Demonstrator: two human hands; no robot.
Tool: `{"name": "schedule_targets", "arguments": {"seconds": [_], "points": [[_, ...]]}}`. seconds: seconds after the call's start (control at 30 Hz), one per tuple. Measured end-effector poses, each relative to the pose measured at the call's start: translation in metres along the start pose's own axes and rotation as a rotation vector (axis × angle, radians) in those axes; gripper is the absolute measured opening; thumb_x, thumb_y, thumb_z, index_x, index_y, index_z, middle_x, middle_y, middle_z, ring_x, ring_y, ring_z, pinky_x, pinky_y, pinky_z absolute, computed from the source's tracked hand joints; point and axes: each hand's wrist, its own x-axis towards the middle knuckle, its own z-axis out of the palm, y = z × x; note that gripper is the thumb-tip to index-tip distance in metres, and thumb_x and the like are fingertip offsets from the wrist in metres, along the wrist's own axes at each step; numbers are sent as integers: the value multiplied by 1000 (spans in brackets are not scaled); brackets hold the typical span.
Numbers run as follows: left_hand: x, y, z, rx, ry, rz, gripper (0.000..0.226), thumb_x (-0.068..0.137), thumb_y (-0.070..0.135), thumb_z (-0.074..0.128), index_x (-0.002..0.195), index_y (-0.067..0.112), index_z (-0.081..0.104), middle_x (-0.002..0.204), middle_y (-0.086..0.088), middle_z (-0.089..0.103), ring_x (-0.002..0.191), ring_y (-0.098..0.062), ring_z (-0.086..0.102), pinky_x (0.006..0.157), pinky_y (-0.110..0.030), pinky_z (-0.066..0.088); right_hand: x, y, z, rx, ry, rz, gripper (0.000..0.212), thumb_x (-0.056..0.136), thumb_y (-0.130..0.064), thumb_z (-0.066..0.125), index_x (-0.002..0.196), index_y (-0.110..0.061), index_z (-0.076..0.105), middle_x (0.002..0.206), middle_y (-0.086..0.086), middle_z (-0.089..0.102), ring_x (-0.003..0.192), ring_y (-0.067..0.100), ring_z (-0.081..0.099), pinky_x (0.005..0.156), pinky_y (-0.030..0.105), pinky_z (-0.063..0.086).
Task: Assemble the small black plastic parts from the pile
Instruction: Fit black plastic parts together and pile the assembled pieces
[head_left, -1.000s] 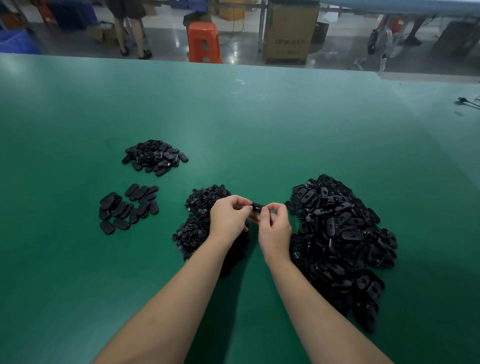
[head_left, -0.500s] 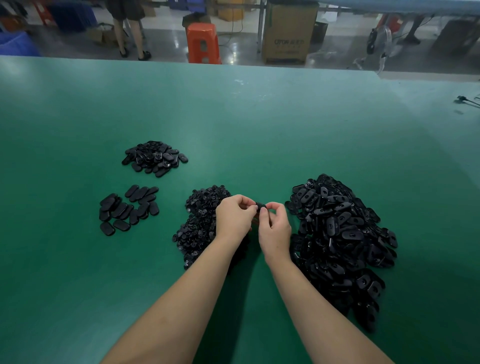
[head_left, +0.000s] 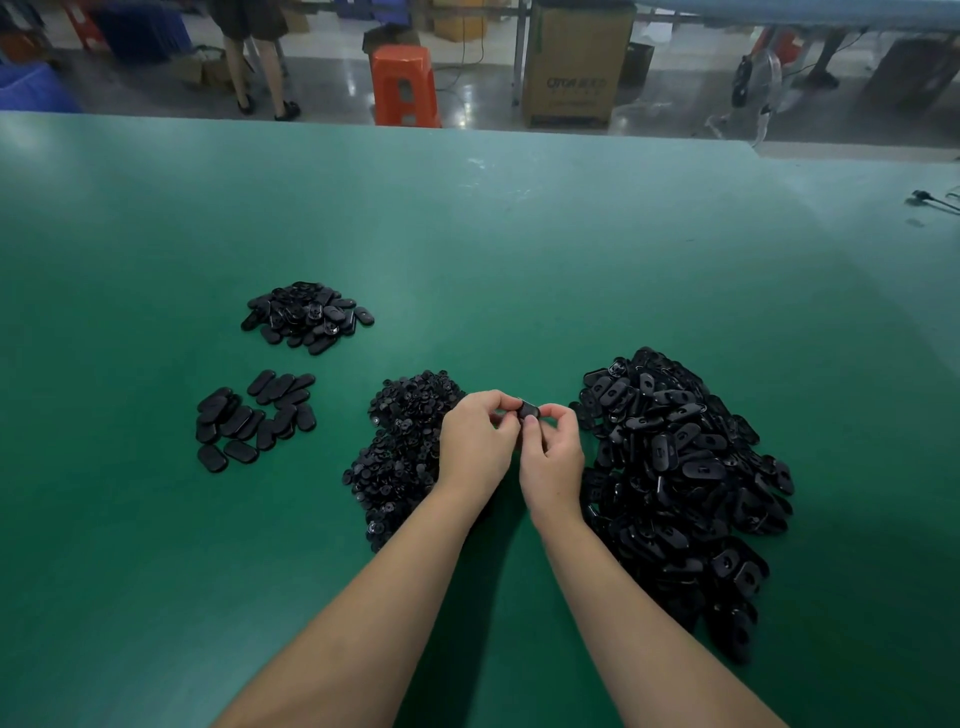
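My left hand (head_left: 475, 447) and my right hand (head_left: 553, 457) meet above the green table (head_left: 519, 249), and both pinch one small black plastic part (head_left: 529, 411) between their fingertips. A large pile of black oval plates (head_left: 680, 467) lies just right of my right hand. A pile of smaller round black pieces (head_left: 400, 447) lies under and left of my left hand. Further left sit a flat group of oval pieces (head_left: 249, 418) and, behind it, a small heap of oval pieces (head_left: 306, 317).
Beyond the table's far edge stand an orange stool (head_left: 402, 85) and a cardboard box (head_left: 571, 67), and a person's legs (head_left: 260, 73) show at the back left. A black cable end (head_left: 930, 200) lies at the table's far right.
Both hands have stayed together on the small part, shifting slightly while the fingers work it. The piles have not moved.
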Motion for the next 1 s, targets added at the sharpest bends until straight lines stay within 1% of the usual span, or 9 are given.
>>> {"name": "schedule_targets", "arguments": {"seconds": [0.07,0.2,0.3,0.4,0.47,0.63,0.73,0.83,1.0], "points": [[-2,0,0,1,-15,17,18,92,9,63,96,20,77,80,14,67,66,3,58,62,-9,41,0,1,0,3,9,-3,17,100,-18,57,96,-32,49,78,-7,73,72,-1,64,66,23,46],[-2,0,-1,49,7,108,18,92,7,64,102,14,77,98,4,71,77,-5,55,80,-20,48,1,4,1,21,-21,6,19,101,-19,56,117,-30,54,86,-3,76,81,8,68,75,27,53],[-4,0,0,130,8,210,21,92,7,64,106,10,78,106,0,72,85,-10,60,85,-19,48,3,4,1,71,-31,29,20,101,-13,56,108,-30,64,95,-8,75,93,6,71,86,27,55],[-6,-3,-1,207,-24,286,24,93,8,63,112,9,77,111,-2,71,98,-15,64,90,-24,50,5,4,1,80,-31,43,18,101,-15,57,98,-31,65,91,-14,75,92,2,70,85,26,56],[-5,-7,-3,222,-29,297,22,92,8,63,110,10,77,106,-1,71,93,-13,63,86,-21,48,5,5,1,66,-41,33,18,101,-14,56,96,-29,64,90,-14,75,90,3,71,84,26,56],[-1,-10,-9,100,-32,92,8,86,16,69,89,23,72,81,16,64,66,5,53,65,-12,39,3,3,2,44,-93,10,21,101,-10,55,94,-29,62,89,-13,74,87,2,69,78,18,52],[3,-10,-8,5,-24,-27,10,86,17,70,91,24,69,83,13,68,70,5,57,63,-7,39,3,2,2,26,-109,7,22,100,-8,54,95,-28,62,93,-6,74,91,9,70,85,30,56],[6,-9,-7,-18,-58,-65,12,87,16,71,97,22,75,84,13,69,75,-1,62,69,-12,46,3,1,1,28,-111,7,22,101,-7,53,96,-27,61,96,-4,74,93,12,70,89,38,57],[12,-10,-9,-51,-119,-95,9,87,15,72,86,25,72,78,10,72,72,-6,65,67,-17,47,2,1,1,32,-116,7,25,101,-7,52,97,-30,62,97,-2,74,94,16,70,91,47,56]]}}
